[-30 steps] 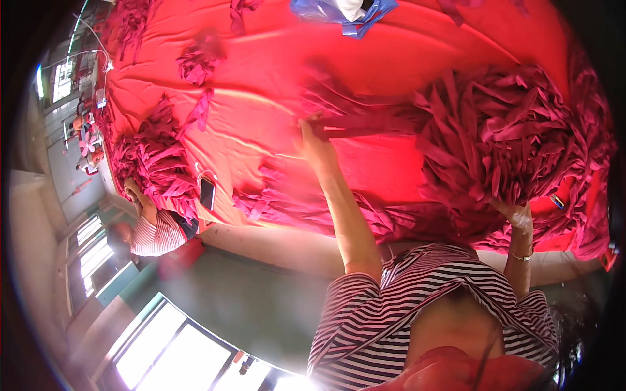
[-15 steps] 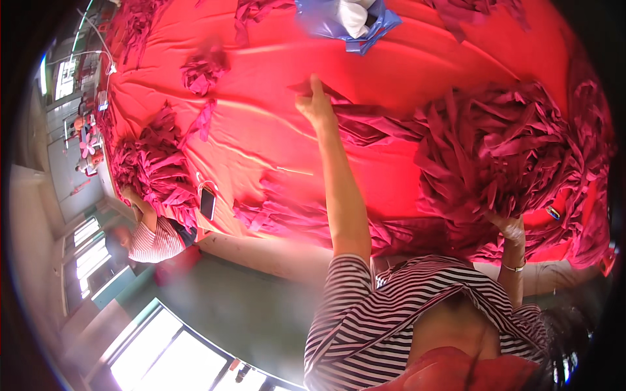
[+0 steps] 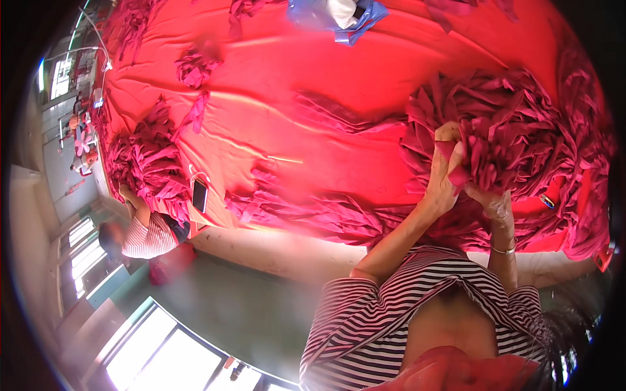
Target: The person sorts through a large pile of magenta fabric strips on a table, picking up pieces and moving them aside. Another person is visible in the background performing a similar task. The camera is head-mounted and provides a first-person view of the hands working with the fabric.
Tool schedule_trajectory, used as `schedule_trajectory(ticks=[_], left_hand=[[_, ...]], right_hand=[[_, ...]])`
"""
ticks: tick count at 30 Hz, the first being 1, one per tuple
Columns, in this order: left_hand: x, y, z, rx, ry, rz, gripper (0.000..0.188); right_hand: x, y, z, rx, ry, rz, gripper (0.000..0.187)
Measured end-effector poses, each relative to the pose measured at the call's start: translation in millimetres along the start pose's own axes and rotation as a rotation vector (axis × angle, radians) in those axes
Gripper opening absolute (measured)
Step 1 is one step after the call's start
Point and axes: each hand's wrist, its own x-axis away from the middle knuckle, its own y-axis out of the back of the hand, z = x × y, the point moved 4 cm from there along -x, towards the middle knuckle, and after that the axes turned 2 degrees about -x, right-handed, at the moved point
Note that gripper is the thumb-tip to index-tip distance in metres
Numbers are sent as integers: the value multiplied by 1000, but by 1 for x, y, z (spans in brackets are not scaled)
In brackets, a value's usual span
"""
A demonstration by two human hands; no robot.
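Since half a second ago my left hand [image 3: 445, 171] has come back from the far middle of the bench [image 3: 365, 78] to the big heap of dark red cloth strips [image 3: 515, 130] on my right. Its grip is clenched on a strip [image 3: 454, 171] at the near left edge of the heap, the folded end showing between my fingers. My right hand [image 3: 490, 202] sits just below and to the right, touching the same bunch; its grip looks closed on cloth, though the fingers are partly buried, so I cannot tell for sure. Red fabric covers the bench, and a long row of strips [image 3: 306, 208] lies along its near edge. A phone [image 3: 199, 195] lies further left, beside another heap [image 3: 147, 163] where a second person in a striped top [image 3: 143, 234] works. A blue bag [image 3: 339, 14] lies at the far edge.
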Motion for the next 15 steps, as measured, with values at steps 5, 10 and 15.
schedule_trajectory(ticks=[5, 10, 15], left_hand=[[8, -8, -12, 137, -144, -132, 52], [-16, 46, -26, -241, -208, -225, 48], [-70, 241, -53, -769, -407, -1110, 31]], right_hand=[[-33, -1, 20, -401, 57, 190, 67], [-36, -24, 4, -493, 159, -20, 65], [-23, -15, -17, -289, 151, -38, 62]])
